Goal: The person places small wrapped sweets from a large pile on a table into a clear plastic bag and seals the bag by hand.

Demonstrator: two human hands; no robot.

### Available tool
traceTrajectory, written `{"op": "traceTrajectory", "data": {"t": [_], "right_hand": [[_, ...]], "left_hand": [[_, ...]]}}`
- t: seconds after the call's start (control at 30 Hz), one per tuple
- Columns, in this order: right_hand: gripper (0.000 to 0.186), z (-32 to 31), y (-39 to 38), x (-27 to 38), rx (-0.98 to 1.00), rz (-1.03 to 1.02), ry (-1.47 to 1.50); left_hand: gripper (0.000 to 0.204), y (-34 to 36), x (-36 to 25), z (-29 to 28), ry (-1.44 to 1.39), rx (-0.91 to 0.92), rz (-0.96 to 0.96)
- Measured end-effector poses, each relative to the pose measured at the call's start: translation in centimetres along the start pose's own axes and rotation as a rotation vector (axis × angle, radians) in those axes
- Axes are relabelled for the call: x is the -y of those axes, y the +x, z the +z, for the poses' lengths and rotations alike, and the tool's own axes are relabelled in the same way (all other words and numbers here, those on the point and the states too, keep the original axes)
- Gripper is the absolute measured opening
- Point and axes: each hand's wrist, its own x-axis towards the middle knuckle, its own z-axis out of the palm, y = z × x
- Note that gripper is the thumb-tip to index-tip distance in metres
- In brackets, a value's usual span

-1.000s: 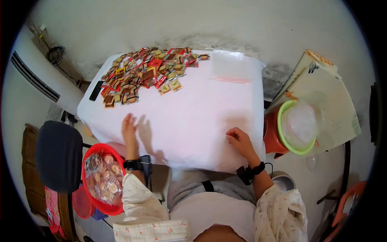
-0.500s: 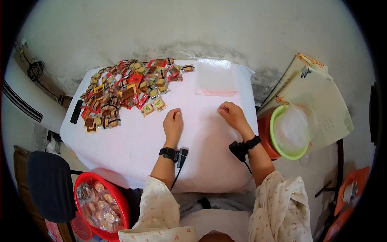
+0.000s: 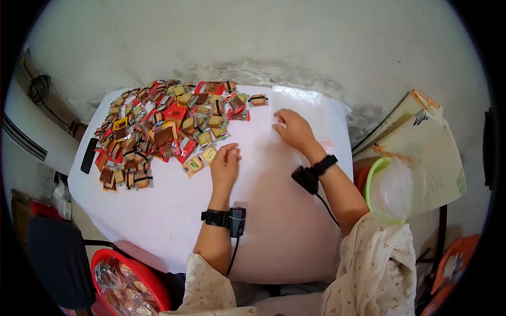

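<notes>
My left hand (image 3: 226, 158) has loosely curled, slightly parted fingers, with nothing visible in them, just right of two pale-wrapped biscuit packets (image 3: 209, 155) at the pile's edge. My right hand (image 3: 284, 124) is open, fingers bent, over the near left part of a stack of clear plastic bags (image 3: 305, 97) with a pink strip. A large heap of small wrapped snack packets (image 3: 163, 134), red, brown and yellow, covers the left of the white-covered table (image 3: 116, 216). A black flat oblong (image 3: 88, 156) lies beside it. Both wrists wear black strapped devices with cables.
A wall runs behind the table. At lower left are a dark chair (image 3: 57, 260) and a red basin (image 3: 161, 287) of wrapped items. At right, a green basin (image 3: 372, 176) holds clear plastic bags beside leaning cream boards (image 3: 437, 152). An orange object (image 3: 440, 276) is at lower right.
Both hands have moved forward from the table's near part. My right hand has reached up onto the plastic bags, and my left has come beside the packets. The view has also shifted.
</notes>
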Motion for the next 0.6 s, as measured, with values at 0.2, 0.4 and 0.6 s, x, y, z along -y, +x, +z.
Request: {"op": "traceTrajectory", "data": {"t": [0.2, 0.4, 0.6], "right_hand": [[0.041, 4.9, 7.4, -3.2, -0.042, -0.098, -0.333], [0.033, 6.2, 10.0, -2.6, 0.211, -0.031, -0.412], [0.025, 2.6, 7.7, 2.0, 0.236, -0.047, -0.391]], "left_hand": [[0.022, 0.9, -0.2, 0.3, -0.209, -0.115, 0.078], [0.029, 1.1, -1.9, -1.2, -0.407, -0.219, -0.031], [0.031, 1.1, -2.3, -1.4, -0.522, -0.29, -0.022]]}}
